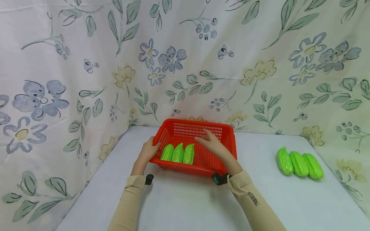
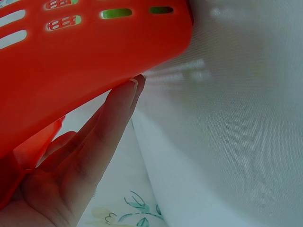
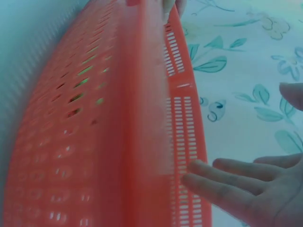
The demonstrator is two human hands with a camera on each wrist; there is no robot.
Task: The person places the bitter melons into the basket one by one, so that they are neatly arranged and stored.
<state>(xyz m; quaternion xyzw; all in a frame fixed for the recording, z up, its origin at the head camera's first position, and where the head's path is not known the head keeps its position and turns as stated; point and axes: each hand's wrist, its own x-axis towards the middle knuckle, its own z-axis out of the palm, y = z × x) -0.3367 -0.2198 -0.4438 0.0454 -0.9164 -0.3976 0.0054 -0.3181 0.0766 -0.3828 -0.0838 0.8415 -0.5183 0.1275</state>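
A red plastic basket with slotted walls stands on the white table. Three bright green bitter melons lie side by side in its left part. At the basket's left end, my left hand grips the rim, thumb over the edge. The left wrist view shows its fingers along the outside of the red wall, near the base. My right hand is above the right half of the basket, holding nothing. In the right wrist view, its fingers are spread and fairly straight.
Three more green bitter melons lie in a row on the table, right of the basket. A flowered curtain hangs behind the table and along both sides. Dark straps with small devices sit at the wrists.
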